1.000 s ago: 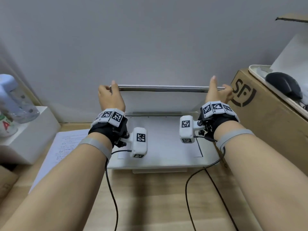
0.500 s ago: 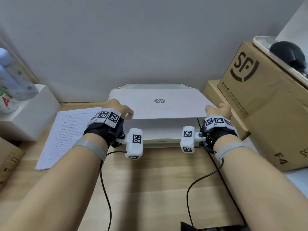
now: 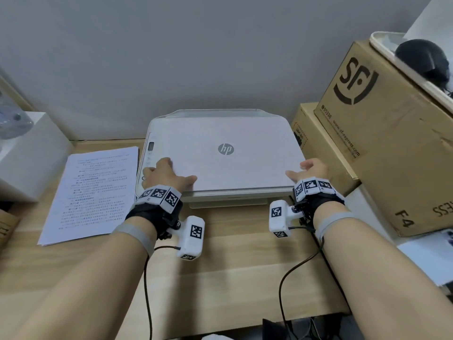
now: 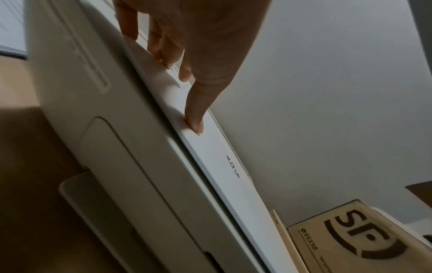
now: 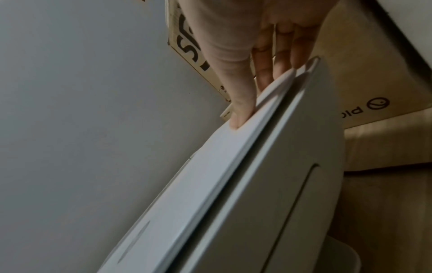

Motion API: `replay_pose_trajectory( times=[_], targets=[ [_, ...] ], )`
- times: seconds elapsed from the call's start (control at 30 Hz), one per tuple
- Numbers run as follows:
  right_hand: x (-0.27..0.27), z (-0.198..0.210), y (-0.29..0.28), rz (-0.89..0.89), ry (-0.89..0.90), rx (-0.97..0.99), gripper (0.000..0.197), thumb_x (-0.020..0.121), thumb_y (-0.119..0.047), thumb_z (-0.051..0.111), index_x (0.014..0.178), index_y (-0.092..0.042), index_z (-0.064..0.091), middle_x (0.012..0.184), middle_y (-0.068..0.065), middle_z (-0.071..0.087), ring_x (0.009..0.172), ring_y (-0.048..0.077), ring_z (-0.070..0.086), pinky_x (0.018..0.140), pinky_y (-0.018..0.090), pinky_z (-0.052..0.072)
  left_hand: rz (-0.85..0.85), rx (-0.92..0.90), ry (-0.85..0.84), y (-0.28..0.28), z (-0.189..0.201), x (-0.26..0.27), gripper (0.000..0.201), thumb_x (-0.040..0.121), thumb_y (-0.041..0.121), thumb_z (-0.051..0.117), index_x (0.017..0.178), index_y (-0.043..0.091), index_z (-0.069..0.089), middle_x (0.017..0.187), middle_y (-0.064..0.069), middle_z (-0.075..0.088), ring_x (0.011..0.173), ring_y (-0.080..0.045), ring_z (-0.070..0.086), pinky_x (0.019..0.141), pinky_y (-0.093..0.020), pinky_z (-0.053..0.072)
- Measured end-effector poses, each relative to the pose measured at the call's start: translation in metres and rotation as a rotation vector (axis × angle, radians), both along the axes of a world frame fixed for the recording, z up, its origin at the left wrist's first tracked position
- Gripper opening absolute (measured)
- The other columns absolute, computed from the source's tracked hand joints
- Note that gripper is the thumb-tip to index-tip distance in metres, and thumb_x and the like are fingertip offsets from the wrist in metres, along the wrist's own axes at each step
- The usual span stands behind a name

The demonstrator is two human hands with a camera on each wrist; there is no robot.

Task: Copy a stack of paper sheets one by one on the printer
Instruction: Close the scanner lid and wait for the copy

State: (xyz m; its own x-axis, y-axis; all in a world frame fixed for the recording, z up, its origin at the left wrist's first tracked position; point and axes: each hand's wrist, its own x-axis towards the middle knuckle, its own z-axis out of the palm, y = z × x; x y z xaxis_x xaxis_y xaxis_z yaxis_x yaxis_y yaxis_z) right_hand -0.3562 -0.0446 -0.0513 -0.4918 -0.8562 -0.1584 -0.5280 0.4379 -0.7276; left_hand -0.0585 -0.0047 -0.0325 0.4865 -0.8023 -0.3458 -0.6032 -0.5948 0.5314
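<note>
Head view: the printer (image 3: 220, 155) sits at the centre of the frame with its lid (image 3: 235, 165) lying flat. The left hand (image 3: 166, 176) rests on the lid's lower left corner, fingers spread loosely and thumb laid along the front edge. The right hand (image 3: 310, 171) is at the lower right corner, fingers relaxed and open, pinching nothing. The stack of paper (image 3: 95, 192) lies on the desk (image 3: 220, 278) in the left part of the frame, just beside the printer, its long axis running from the lower left up toward the printer's back corner. It lies directly left of the left hand, which is plainly the nearer one. The button strip (image 3: 150, 155) runs up the printer's left edge, just above that same hand.

Left wrist view: the thumb (image 4: 195, 118) presses down on the lid's front edge, with the other fingers (image 4: 163, 48) straight on top.

Right wrist view: the thumb (image 5: 240, 110) lies on the lid, the fingers (image 5: 280, 61) stretched along its side edge, which shows a thin gap above the body.
</note>
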Motion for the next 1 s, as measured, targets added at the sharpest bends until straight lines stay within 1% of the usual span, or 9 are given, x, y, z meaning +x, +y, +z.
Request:
replay_pose_trajectory(
  times=[0.13,0.23,0.4,0.47,0.57,0.7,0.77,0.9,1.0],
  targets=[
    [0.007,0.002,0.000,-0.028,0.111,0.011,0.030,0.076,-0.027,0.074,0.097,-0.012,0.059,0.121,0.009,0.047,0.105,0.028,0.054,0.080,0.033,0.047,0.008,-0.031,-0.027,0.002,-0.008,0.003,0.074,0.072,0.049,0.074,0.134,0.025,0.040,0.139,-0.017,0.030,0.122,-0.040,0.041,0.099,-0.042,0.037],
    [0.019,0.002,-0.004,0.026,0.276,0.082,0.038,0.079,-0.033,0.067,0.110,-0.014,0.057,0.126,0.008,0.038,0.119,0.028,0.037,0.097,0.037,0.035,-0.048,-0.065,-0.063,0.003,-0.009,0.006,0.073,0.074,0.049,0.072,0.133,0.023,0.039,0.137,-0.019,0.035,0.127,-0.036,0.035,0.102,-0.042,0.033],
    [0.035,0.006,-0.017,0.183,0.340,0.274,0.068,0.083,-0.051,0.055,0.143,-0.031,0.029,0.148,0.005,0.017,0.133,0.030,0.021,0.107,0.044,0.021,-0.028,-0.213,-0.168,-0.007,-0.004,0.033,0.053,0.088,0.031,0.059,0.137,0.024,0.040,0.135,-0.014,0.045,0.131,-0.028,0.031,0.102,-0.040,0.029],
    [0.038,0.004,-0.022,0.199,0.359,0.311,0.071,0.083,-0.056,0.052,0.145,-0.035,0.024,0.151,0.005,0.012,0.135,0.031,0.019,0.108,0.046,0.019,-0.031,-0.213,-0.236,-0.011,0.000,0.049,0.042,0.095,0.027,0.051,0.136,0.023,0.044,0.136,-0.011,0.047,0.129,-0.030,0.033,0.099,-0.041,0.030],
    [0.039,0.002,-0.025,0.185,0.399,0.317,0.071,0.082,-0.062,0.050,0.144,-0.037,0.024,0.150,0.006,0.014,0.131,0.032,0.023,0.107,0.045,0.019,-0.089,-0.085,-0.336,-0.018,0.002,0.073,0.037,0.099,0.019,0.042,0.135,0.021,0.048,0.133,-0.015,0.051,0.125,-0.035,0.039,0.096,-0.042,0.035],
    [0.035,0.000,-0.029,0.207,0.378,0.348,0.073,0.080,-0.067,0.049,0.143,-0.042,0.021,0.152,0.005,0.008,0.133,0.033,0.019,0.107,0.048,0.019,-0.247,0.050,-0.367,-0.028,-0.008,0.097,0.055,0.090,-0.001,0.043,0.137,0.027,0.048,0.124,-0.015,0.055,0.114,-0.035,0.052,0.089,-0.042,0.046],
    [0.032,-0.002,-0.031,0.216,0.334,0.341,0.074,0.079,-0.067,0.050,0.142,-0.043,0.021,0.153,0.002,0.005,0.135,0.033,0.015,0.108,0.052,0.020,-0.316,0.074,-0.360,-0.029,-0.009,0.101,0.062,0.087,-0.005,0.041,0.138,0.030,0.046,0.123,-0.014,0.055,0.112,-0.032,0.054,0.087,-0.038,0.046],
    [0.030,-0.005,-0.032,0.221,0.325,0.330,0.075,0.078,-0.067,0.051,0.142,-0.043,0.021,0.152,0.001,0.004,0.135,0.032,0.014,0.107,0.054,0.022,-0.412,0.143,-0.401,-0.033,-0.007,0.107,0.071,0.087,-0.009,0.034,0.144,0.032,0.035,0.129,-0.014,0.053,0.116,-0.030,0.052,0.084,-0.031,0.042],
    [0.030,-0.005,-0.032,0.216,0.324,0.326,0.075,0.078,-0.067,0.051,0.142,-0.044,0.020,0.152,0.001,0.004,0.135,0.032,0.014,0.107,0.054,0.021,-0.439,0.207,-0.413,-0.036,-0.006,0.108,0.072,0.090,-0.006,0.034,0.149,0.035,0.025,0.138,-0.013,0.046,0.122,-0.032,0.048,0.090,-0.033,0.041]
  ],
)
